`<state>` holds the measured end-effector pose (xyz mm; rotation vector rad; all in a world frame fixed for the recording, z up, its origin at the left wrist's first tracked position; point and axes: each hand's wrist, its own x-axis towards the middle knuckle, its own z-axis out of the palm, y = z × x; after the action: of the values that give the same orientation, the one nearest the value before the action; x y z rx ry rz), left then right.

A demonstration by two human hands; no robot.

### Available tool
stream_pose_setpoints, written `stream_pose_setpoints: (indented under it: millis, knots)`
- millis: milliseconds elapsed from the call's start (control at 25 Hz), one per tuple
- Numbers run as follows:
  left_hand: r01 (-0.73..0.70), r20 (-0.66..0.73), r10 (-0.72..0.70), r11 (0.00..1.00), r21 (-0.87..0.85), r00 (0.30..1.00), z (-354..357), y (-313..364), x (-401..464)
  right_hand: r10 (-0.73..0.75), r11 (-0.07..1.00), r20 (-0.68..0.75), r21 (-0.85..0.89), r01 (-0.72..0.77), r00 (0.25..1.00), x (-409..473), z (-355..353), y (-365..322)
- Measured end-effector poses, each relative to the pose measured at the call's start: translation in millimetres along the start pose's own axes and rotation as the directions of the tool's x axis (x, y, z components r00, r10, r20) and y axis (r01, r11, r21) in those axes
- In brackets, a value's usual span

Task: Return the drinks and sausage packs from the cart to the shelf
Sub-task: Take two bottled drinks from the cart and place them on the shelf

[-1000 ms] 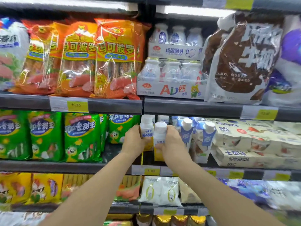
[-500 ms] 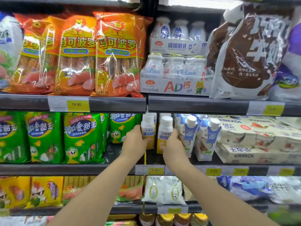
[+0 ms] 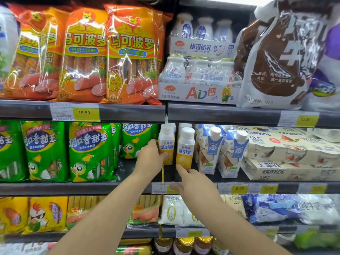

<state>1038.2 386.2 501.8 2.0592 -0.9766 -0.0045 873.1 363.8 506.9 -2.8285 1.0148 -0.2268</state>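
You have two small drink bottles standing side by side on the middle shelf (image 3: 128, 187), near the centre of the frame, each with a white cap and a white-and-yellow label. The left bottle (image 3: 166, 144) stands upright at the seam between the two shelf bays, and your left hand (image 3: 150, 161) is wrapped around its lower half, thumb across the yellow part of the label, so that grip is clenched on it. The right bottle (image 3: 185, 148) stands upright just beside the first, a narrow gap between them. Your right hand (image 3: 197, 184) sits below it with the fingers loosened; one fingertip touches the bottle's lower left corner, but nothing is grasped there.

Just right of the pair stand blue-and-white cartons (image 3: 209, 150) with round white caps, and beyond them, toward the right edge, stacked cream multipacks (image 3: 290, 153). Left of the bottles on the same shelf, green sausage packs (image 3: 88, 150) stand in a row out to the left edge. On the shelf above, orange sausage packs (image 3: 132, 52) fill the upper left of the frame, with white bottle multipacks (image 3: 198, 74) at upper centre and a brown-and-white bag (image 3: 279, 52) at upper right. A yellow price tag (image 3: 84, 112) reading 19.90 sits on the upper shelf's rail.
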Motion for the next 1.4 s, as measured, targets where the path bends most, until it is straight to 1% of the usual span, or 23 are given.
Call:
stream_pose_setpoints:
  millis: [80, 200, 320, 440, 640, 800, 960, 1080, 1200, 1400]
  knots:
    - [0.011, 0.024, -0.012, 1.0, 0.02, 1.0, 0.7, 2.2, 1.0, -0.002, 0.996, 0.004, -0.084, 0.002, 1.0, 10.0, 4.0, -0.5]
    - [0.02, 0.048, -0.024, 0.997, 0.072, 0.999, 0.8, 4.0, 1.8, 0.038, 0.994, 0.04, -0.107, -0.034, 0.998, 22.8, 7.3, 0.9]
    - [0.027, 0.049, -0.031, 0.996, 0.091, 0.998, 1.8, 3.8, 3.0, 0.081, 0.997, 0.109, -0.02, -0.079, 0.991, 30.3, 7.4, 1.9]
    - [0.027, 0.059, -0.033, 0.995, 0.098, 0.998, 2.4, 3.1, 4.8, 0.137, 0.982, 0.081, 0.119, -0.146, 0.987, 34.8, 6.3, 1.3]
    - [0.03, 0.069, -0.038, 0.994, 0.105, 0.997, 1.8, 2.7, 5.6, 0.248, 0.954, 0.075, 0.158, -0.257, 0.966, 46.5, 2.5, -1.4]
    - [0.027, 0.08, -0.037, 0.992, 0.12, 0.996, -0.5, 5.1, 5.0, 0.268, 0.941, 0.048, 0.203, -0.272, 0.962, 54.2, 3.0, -2.4]
    - [0.031, 0.083, -0.043, 0.99, 0.137, 0.996, -1.7, 8.3, 2.3, 0.255, 0.945, 0.061, 0.193, -0.263, 0.965, 51.2, 6.5, -1.0]
    - [0.03, 0.071, -0.043, 0.985, 0.171, 0.997, -0.7, 11.8, 2.5, 0.233, 0.961, 0.052, 0.141, -0.238, 0.971, 47.7, 10.8, -2.5]
    - [0.033, 0.06, -0.046, 0.98, 0.198, 0.997, 1.2, 17.2, 2.3, 0.255, 0.963, 0.045, 0.079, -0.258, 0.966, 52.2, 11.9, -3.0]
    - [0.03, 0.056, -0.04, 0.984, 0.174, 0.998, 3.7, 16.9, 1.7, 0.263, 0.963, 0.058, 0.039, -0.265, 0.963, 56.1, 15.6, -3.7]
